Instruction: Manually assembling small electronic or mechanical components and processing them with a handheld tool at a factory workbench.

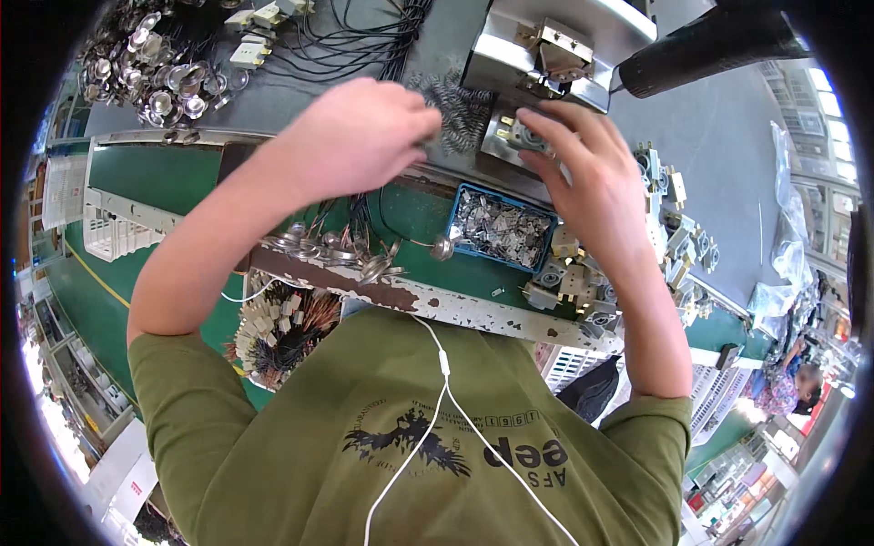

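My left hand (369, 132) is closed in a pinch beside a heap of small coil springs (453, 114); what its fingertips hold, if anything, is too small to make out. My right hand (596, 168) has its thumb and fingers round a small switch-like part with brass terminals (521, 134). That part sits at the metal fixture's lower plate (496, 162), and the fingers cover much of it. Above rises the fixture's steel bracket (499, 59) with a metal mechanism (563, 50) on it.
A blue tray (458, 238) of small metal pieces lies near me. Similar brass-terminal parts (574, 278) cluster around my right forearm. Round metal caps (173, 86) and black wires (341, 55) lie far left. A black tool (706, 53) points at the fixture; a plastic bag (787, 214) lies right.
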The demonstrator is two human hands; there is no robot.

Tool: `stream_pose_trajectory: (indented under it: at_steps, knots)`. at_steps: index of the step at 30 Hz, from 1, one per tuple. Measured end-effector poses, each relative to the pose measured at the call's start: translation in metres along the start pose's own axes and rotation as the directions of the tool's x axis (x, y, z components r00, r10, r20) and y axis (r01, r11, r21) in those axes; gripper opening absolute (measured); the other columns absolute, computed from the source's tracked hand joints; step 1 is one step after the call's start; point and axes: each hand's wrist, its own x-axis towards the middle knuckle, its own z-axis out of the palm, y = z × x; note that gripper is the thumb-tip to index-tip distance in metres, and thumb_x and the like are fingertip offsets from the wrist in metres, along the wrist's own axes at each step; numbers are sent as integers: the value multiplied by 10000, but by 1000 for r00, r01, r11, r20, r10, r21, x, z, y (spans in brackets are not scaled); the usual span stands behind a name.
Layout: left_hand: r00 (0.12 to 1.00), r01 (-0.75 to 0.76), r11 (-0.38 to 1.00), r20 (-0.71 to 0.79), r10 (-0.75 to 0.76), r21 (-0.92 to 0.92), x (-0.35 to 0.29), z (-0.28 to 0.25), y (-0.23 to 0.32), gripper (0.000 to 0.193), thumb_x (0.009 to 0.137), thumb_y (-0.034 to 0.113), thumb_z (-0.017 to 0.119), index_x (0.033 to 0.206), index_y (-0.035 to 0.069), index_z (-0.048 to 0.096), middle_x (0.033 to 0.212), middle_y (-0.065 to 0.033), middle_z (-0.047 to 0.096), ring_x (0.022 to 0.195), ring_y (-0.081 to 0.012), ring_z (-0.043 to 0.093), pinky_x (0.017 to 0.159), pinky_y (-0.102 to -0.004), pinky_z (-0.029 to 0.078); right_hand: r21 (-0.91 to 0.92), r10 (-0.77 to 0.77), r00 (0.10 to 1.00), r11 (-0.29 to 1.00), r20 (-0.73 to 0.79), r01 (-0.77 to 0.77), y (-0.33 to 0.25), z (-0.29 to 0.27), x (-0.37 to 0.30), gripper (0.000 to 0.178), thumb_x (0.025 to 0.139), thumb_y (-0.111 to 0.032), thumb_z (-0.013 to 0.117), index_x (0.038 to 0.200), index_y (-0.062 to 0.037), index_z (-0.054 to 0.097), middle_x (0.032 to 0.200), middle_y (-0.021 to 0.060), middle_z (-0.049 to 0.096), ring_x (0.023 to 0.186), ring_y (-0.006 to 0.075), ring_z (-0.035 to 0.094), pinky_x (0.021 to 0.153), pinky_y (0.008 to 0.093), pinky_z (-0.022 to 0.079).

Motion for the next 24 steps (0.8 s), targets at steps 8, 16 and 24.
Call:
stream_pose_trajectory:
  at_steps: [8,16,24]
  knots:
    - [944,129,917,-237,-230,-378,-6,-51,-27,169,946,105,667,1099,31,659,847,-49,678,702,-89,524,619,-268,421,395,-110,880,914,462,-93,-84,38,-1,347,917,-210,717,1184,1,648,910,181,702,904,386,680,798,482,545]
    - [979,186,895,156,-133,-406,-35,-36,-18,189,896,111,603,1058,46,675,839,-137,674,799,-313,683,730,-418,545,271,-45,893,958,448,-87,-81,13,7,325,914,-219,704,1180,-38,661,749,150,673,754,347,675,710,458,534]
    - [982,187,927,62,-176,-325,-32,-34,-5,199,881,64,625,1057,108,708,832,-105,611,834,-315,651,743,-445,524,607,-62,609,213,791,-766,-65,23,-4,385,1103,-220,508,1396,14,593,1145,102,735,1046,152,679,930,308,542]
